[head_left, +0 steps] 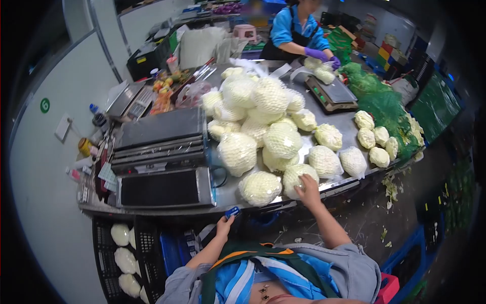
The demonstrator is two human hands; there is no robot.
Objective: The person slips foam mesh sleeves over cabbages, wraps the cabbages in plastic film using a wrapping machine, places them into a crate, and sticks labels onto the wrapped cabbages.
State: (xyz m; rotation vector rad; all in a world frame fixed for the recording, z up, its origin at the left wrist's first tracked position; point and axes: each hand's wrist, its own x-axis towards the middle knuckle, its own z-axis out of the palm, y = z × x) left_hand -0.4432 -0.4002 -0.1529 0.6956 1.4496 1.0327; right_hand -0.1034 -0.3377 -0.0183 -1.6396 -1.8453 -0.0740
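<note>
A large pile of pale round vegetables in white foam netting (268,96) covers the middle of the metal table (228,195). My right hand (307,190) rests with its fingers spread on a netted vegetable (298,177) near the front edge. Another netted one (259,188) lies just left of it. My left hand (225,224) is closed around a small blue object (232,212), held just off the table's front edge, below the wrapping machine (162,187).
A co-worker in purple gloves (316,54) handles vegetables behind a scale (331,93). Unwrapped heads (379,136) and green netting (377,101) lie at the right. Black crates (104,253) with pale vegetables stand lower left. Clutter (98,121) lines the left wall.
</note>
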